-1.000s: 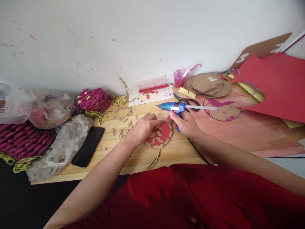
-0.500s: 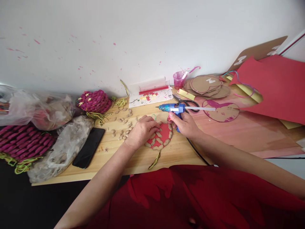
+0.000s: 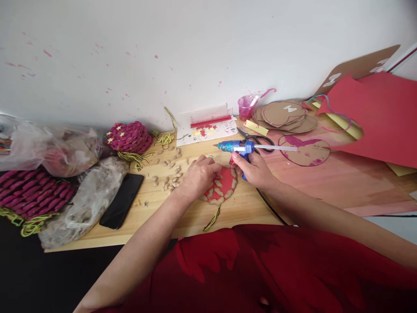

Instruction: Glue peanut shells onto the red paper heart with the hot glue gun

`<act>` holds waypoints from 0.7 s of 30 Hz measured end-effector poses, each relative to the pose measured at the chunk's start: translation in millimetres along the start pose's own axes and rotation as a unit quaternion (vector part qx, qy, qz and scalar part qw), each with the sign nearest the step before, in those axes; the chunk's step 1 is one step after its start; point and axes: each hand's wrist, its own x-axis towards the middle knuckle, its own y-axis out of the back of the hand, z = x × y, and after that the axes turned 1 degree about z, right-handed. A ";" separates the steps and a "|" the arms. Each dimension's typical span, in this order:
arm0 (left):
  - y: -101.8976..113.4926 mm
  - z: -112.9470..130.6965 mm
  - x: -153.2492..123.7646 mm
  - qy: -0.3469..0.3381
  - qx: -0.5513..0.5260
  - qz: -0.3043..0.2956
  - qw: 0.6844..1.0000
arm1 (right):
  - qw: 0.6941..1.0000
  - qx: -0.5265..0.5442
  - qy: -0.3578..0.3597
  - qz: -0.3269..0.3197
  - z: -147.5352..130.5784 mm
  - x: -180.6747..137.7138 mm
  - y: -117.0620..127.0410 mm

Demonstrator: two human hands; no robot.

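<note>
My right hand [image 3: 259, 170] grips a blue hot glue gun [image 3: 245, 148], a clear glue stick jutting from its back and its nozzle pointing left. Below it lies a red heart-shaped or round piece [image 3: 227, 176] edged with peanuts [image 3: 233, 183], several more on its middle and a yellow-green tassel [image 3: 212, 218] at its lower end. Over the upper left of that piece, my left hand [image 3: 200, 174] has its fingers bent together on a peanut, mostly hidden beneath them. Loose peanuts [image 3: 167, 180] are scattered left of this hand.
A black phone [image 3: 121, 202] and plastic bags [image 3: 86, 204] lie left, beside purple peanut crafts [image 3: 128, 138]. Behind are star cutouts [image 3: 203, 130], scissors [image 3: 265, 141] and a pink-stained cup [image 3: 245, 108]. Cardboard shapes [image 3: 283, 114] and red paper [image 3: 381, 113] are at right. The gun's black cord [image 3: 272, 207] runs down the table.
My left hand has shifted slightly, its fingers still pressed over the upper left of the red piece. The glue gun stays in my right hand, nearly unmoved. The whole view has moved slightly.
</note>
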 end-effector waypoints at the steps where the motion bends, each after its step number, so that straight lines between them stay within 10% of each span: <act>1: -0.8 1.0 0.4 0.003 0.011 -0.002 1.000 | 1.000 -0.006 0.010 0.003 0.7 0.2 0.0; 12: 14.3 -4.5 -27.3 0.152 -0.129 0.139 0.970 | 0.998 0.043 -0.034 -0.020 -6.9 -2.2 1.4; 21: 7.5 4.7 -41.0 0.195 -0.044 0.097 0.975 | 0.999 0.023 -0.025 -0.015 -2.0 -0.7 2.6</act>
